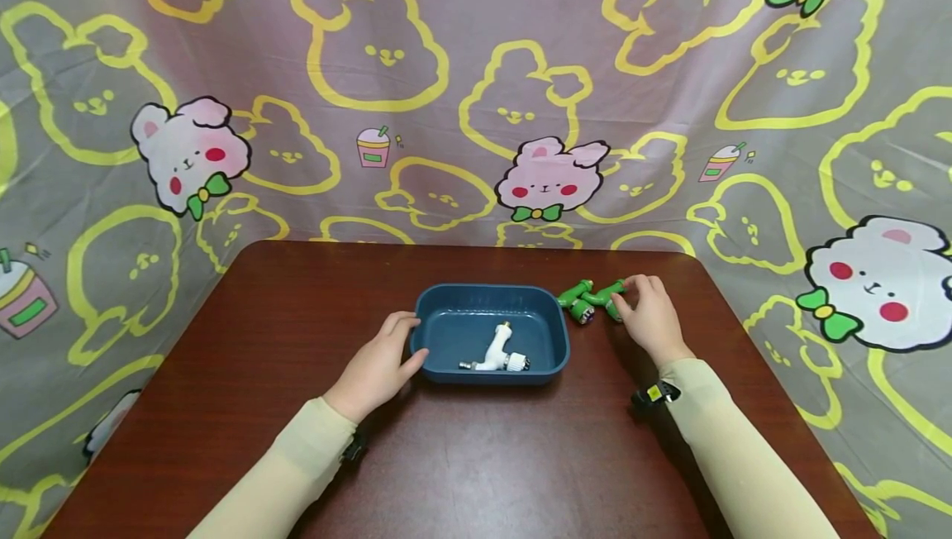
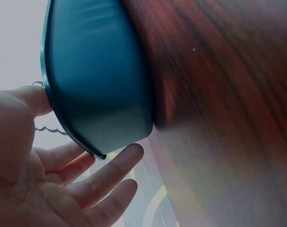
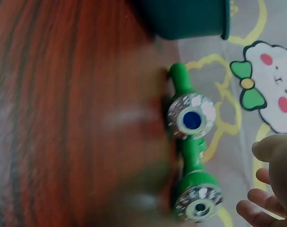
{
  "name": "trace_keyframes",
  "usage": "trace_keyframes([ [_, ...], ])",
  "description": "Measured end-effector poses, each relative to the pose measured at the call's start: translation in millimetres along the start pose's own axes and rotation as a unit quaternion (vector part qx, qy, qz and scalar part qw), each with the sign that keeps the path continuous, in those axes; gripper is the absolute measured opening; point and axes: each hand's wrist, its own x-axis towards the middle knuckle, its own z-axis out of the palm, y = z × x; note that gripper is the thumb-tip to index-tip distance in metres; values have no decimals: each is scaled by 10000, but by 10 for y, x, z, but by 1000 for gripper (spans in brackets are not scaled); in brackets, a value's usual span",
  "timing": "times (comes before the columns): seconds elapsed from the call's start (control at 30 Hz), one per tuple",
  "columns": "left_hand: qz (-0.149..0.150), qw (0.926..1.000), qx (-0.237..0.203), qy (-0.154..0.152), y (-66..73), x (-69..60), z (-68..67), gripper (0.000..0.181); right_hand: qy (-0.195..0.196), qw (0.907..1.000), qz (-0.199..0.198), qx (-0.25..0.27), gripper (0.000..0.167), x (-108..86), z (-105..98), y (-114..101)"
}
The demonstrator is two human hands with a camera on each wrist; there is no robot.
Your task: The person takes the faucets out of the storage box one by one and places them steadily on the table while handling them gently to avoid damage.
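Note:
A blue basin [image 1: 491, 294] stands on the table with a white tap [image 1: 497, 350] lying inside it. At the basin's left end is my left hand [image 1: 378, 367], its thumb and some fingers touching the rim [image 2: 47, 90] near the corner, the other fingers spread loosely outside. Right of the basin lie two green taps, one nearer the basin [image 1: 573, 294], the other [image 1: 606, 298] farther right. My right hand [image 1: 654, 320] is beside the farther tap, thumb and fingers apart. The right wrist view shows a gap between the fingers [image 3: 261, 201] and this tap [image 3: 195, 179].
The dark brown wooden table [image 1: 521, 456] bears all these things. A grey patterned cloth [image 1: 446, 225] hangs behind it and along both sides. The basin's right wall [image 1: 567, 349] stands close to the nearer green tap.

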Motion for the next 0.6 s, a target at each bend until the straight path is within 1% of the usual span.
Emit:
trace_keyframes([
  [0.17, 12, 10000, 25, 11, -2, -1, 1, 56, 47, 9999, -101, 76, 34, 0, -48, -110],
  [0.33, 23, 10000, 26, 16, -1, -3, -4, 56, 13, 9997, -224, 111, 33, -1, -98, -231],
  [0.6, 45, 10000, 21, 14, -3, -5, -5, 56, 29, 9987, -461, 220, 30, -22, -110, -419],
])
